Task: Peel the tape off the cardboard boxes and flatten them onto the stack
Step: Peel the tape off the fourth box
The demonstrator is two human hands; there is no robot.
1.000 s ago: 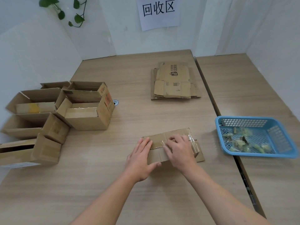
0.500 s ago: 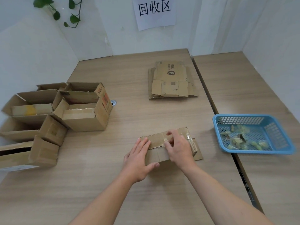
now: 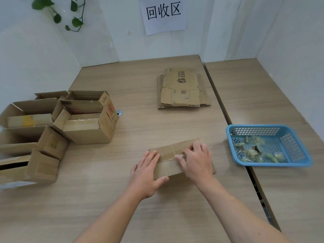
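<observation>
- While the left hand (image 3: 149, 172) lies flat on the small cardboard box (image 3: 168, 155), fingers straight and thumb against its near side, it probably pins the box against the peel; the grip holds nothing.
- Right hand (image 3: 196, 162): grip curled, fingertips pinching clear tape (image 3: 180, 156) on the box top.
- Box sits front-centre on the desk (image 3: 122, 199), not yet flattened.
- Flattened stack (image 3: 182, 88) is well apart by the far edge, with bare desk between.
- Blue basket (image 3: 273, 163) with tape scraps is near on the right; open boxes (image 3: 84, 123) crowd the left.
</observation>
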